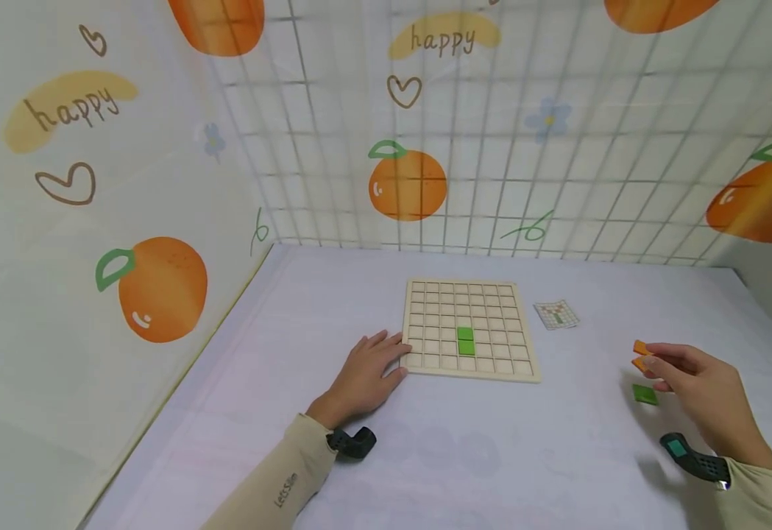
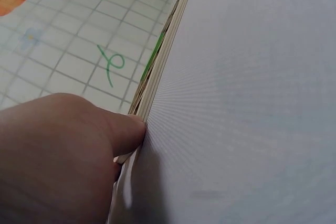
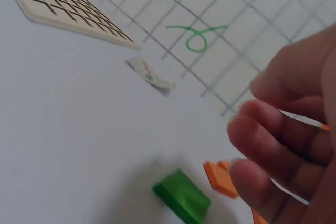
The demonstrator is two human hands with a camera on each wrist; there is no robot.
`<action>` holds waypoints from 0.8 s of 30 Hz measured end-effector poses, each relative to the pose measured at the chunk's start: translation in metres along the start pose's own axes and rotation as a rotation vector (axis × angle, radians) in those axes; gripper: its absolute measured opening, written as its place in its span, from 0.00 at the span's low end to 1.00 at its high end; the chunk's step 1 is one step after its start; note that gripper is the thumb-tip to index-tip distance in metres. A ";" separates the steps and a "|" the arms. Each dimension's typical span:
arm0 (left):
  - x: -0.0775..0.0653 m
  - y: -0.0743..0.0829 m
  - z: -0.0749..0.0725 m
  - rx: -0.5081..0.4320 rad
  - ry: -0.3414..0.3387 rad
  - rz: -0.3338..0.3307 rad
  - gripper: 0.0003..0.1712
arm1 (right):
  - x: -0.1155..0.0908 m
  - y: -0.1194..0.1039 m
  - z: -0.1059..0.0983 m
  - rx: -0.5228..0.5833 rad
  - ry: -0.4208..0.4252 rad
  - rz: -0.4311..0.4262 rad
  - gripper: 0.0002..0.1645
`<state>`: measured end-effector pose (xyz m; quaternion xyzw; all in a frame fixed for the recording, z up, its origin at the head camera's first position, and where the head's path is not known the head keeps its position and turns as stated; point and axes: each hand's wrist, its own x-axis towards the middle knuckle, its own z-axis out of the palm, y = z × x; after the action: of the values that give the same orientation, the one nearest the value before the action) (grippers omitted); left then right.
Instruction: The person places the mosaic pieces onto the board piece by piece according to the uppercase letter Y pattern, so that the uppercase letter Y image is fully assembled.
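My left hand (image 1: 362, 375) rests at the left edge of a pale wooden grid board (image 1: 425, 372), its fingers extended and fingertips touching the rim. In the left wrist view a fingertip (image 2: 128, 132) lies against the board's side. Two green square tiles (image 1: 466, 340) sit one behind the other in the board's cells. At far right, my right hand (image 1: 706, 383) has bent fingers beside orange tiles (image 1: 639, 363); whether it pinches one cannot be made out. A loose green tile (image 1: 645, 394) lies just in front of them, and the fingers partly hide the orange tiles (image 3: 220, 178).
A small printed pattern card (image 1: 556, 314) lies right of the board, slightly curled in the right wrist view. The white table (image 1: 465, 471) meets a back wall (image 1: 333, 147) covered with a grid and orange-print sheet. Another printed wall (image 1: 48, 294) stands at left.
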<state>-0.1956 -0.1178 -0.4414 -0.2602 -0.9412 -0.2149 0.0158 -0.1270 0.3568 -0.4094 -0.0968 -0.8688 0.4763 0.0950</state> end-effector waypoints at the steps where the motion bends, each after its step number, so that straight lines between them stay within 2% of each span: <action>1: 0.000 0.000 0.000 -0.001 -0.001 -0.001 0.24 | 0.000 0.003 -0.001 -0.025 0.010 0.008 0.32; 5: 0.000 0.000 -0.001 0.012 -0.004 -0.006 0.25 | -0.001 0.014 -0.005 -0.151 0.049 0.072 0.33; 9: 0.000 -0.002 0.001 0.020 -0.008 -0.012 0.25 | -0.003 0.023 -0.008 -0.227 0.043 0.141 0.33; 15: -0.004 -0.004 0.002 0.007 -0.004 -0.018 0.25 | -0.001 0.033 -0.011 -0.303 0.000 0.095 0.32; 18: -0.003 -0.004 0.001 0.009 -0.002 -0.007 0.25 | 0.002 0.037 -0.012 -0.322 -0.031 0.111 0.32; 21: -0.002 -0.003 0.001 0.010 -0.004 0.007 0.25 | 0.002 0.041 -0.013 -0.330 -0.092 0.104 0.28; 24: -0.001 -0.003 0.000 0.013 -0.003 0.018 0.25 | 0.000 0.042 -0.014 -0.333 -0.139 0.060 0.25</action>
<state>-0.1959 -0.1204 -0.4426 -0.2691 -0.9401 -0.2083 0.0179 -0.1204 0.3904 -0.4380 -0.1039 -0.9369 0.3339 0.0032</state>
